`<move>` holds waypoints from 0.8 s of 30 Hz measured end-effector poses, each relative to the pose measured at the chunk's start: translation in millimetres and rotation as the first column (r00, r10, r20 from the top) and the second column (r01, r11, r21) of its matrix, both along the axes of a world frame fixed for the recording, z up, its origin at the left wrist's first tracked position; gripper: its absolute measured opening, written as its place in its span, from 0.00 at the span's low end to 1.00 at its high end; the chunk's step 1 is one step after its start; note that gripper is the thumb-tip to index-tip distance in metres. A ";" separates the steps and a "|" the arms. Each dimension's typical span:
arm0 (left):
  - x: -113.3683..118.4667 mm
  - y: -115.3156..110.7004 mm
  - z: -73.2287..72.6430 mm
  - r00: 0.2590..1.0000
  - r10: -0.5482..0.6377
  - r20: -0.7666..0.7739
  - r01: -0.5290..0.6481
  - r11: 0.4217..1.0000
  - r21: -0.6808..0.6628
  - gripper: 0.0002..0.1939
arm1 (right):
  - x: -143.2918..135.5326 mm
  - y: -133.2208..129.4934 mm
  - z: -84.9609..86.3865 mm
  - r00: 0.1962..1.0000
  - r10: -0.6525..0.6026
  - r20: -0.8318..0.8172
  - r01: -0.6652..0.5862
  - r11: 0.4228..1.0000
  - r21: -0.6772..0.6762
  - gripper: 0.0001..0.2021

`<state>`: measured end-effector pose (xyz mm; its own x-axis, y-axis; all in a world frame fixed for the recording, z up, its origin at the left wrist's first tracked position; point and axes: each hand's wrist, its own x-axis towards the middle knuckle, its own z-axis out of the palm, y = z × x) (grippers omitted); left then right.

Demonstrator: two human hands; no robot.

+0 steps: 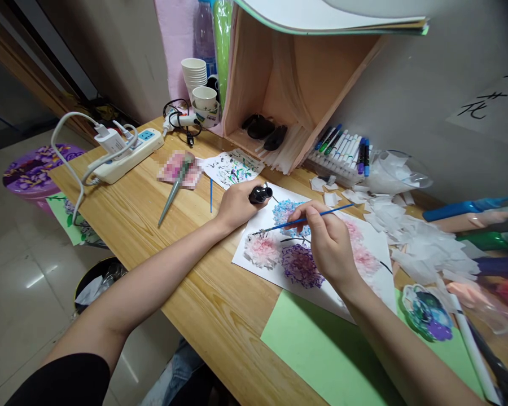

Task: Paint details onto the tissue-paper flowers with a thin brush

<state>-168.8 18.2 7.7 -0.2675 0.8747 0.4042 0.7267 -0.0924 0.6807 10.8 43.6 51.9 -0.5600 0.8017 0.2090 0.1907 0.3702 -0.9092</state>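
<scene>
My left hand [239, 207] is closed around a small black bottle [260, 195], held over the upper left edge of a white sheet [254, 270]. In a pinch, my right hand [328, 237] holds a thin blue brush [294, 222], its tip at the top of a pale pink flower [262, 250] with black marks on its upper edge. Next to that flower is a purple one [302, 265]; a blue flower [284, 210] lies above, partly behind my right hand. More pink flowers [364, 254] are to the right, partly hidden by my right hand.
Green paper [296, 344] lies under the sheet, with a paint-stained palette [427, 313] on it. Torn white paper [389, 220] and a marker box [336, 163] are behind. Left are a power strip [131, 158], a grey-green pointed tool [173, 194] and stacked paper cups [193, 73].
</scene>
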 end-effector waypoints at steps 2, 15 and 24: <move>-0.2 0.0 -0.3 1.000 -0.003 0.003 0.003 1.000 0.010 0.07 | 0.1 0.4 0.1 1.000 -0.008 -0.019 0.008 1.000 -0.009 0.16; 0.2 -0.2 0.3 1.000 -0.004 0.004 0.004 1.000 0.007 0.06 | 1.4 1.3 3.1 0.998 -0.056 -0.032 0.056 0.998 -0.003 0.16; 0.3 -0.6 -0.3 1.000 -0.011 0.023 0.011 1.000 0.029 0.08 | 3.3 -10.5 9.9 0.995 0.022 0.093 -0.049 0.953 0.299 0.16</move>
